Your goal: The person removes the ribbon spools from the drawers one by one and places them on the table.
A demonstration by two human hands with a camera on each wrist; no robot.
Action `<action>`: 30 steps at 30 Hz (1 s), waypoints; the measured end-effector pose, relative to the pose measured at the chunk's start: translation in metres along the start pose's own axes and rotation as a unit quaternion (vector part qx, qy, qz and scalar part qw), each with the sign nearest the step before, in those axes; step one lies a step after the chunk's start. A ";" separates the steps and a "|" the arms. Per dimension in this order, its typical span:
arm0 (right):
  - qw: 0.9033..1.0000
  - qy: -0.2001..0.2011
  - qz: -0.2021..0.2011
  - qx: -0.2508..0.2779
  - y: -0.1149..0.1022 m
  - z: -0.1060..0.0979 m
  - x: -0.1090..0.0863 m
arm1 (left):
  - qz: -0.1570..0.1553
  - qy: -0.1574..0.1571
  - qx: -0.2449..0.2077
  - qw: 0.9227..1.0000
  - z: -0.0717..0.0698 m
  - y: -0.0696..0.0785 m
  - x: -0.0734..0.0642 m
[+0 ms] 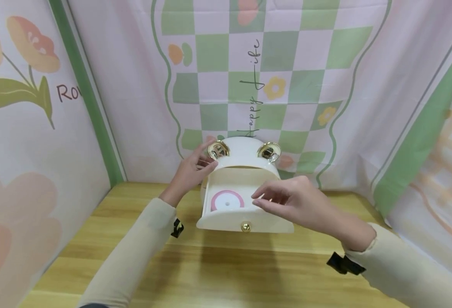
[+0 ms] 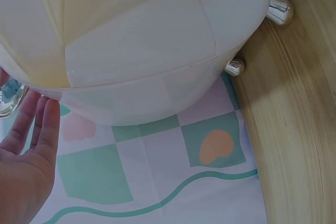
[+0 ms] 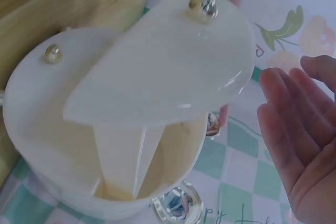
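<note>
A glossy white rounded storage box [image 1: 243, 150] stands against the backdrop, with two gold-rimmed round ornaments [image 1: 269, 152] on top. Its upper drawer [image 1: 222, 218] is pulled out toward me, with a gold knob [image 1: 246, 226] on the front. Inside the drawer lies a white disc [image 1: 227, 199] with a pink rim. My left hand [image 1: 193, 171] rests at the box's left side by the left ornament, its fingers [image 2: 50, 124] fairly straight against the shell. Over the right part of the drawer hovers my right hand [image 1: 287, 199], fingers loosely bent, thumb apart, nothing held.
Below the open drawer, a second front with its own gold knob [image 3: 53, 54] shows in the right wrist view. Short gold feet [image 2: 280, 11] lift the box off the wooden table [image 1: 164, 265]. A checkered cloth backdrop [image 1: 245, 85] hangs right behind it.
</note>
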State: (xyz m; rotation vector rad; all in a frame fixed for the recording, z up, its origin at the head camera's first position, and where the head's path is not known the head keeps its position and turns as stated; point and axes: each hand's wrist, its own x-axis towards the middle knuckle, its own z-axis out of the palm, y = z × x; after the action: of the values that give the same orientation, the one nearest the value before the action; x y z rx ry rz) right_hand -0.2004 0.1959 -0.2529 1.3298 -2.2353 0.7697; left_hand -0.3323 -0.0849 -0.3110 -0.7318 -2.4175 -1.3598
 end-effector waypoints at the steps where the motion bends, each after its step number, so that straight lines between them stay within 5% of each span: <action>1: 1.000 -0.004 -0.001 -0.006 0.002 -0.001 0.002 | 0.000 0.000 0.000 1.000 0.000 0.000 0.000; 24: 0.982 -0.189 -0.023 0.010 0.055 0.030 0.040 | 0.010 0.004 0.008 1.000 0.000 0.000 0.001; 30: 0.967 -0.255 0.019 0.025 0.058 0.036 0.043 | 0.013 0.004 0.014 1.000 0.000 -0.003 0.001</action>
State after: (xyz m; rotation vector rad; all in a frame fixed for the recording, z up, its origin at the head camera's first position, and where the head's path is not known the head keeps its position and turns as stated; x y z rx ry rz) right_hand -0.2736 0.1670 -0.2677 1.6622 -2.6502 0.5398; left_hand -0.3350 -0.0854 -0.3124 -0.7463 -2.4085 -1.3134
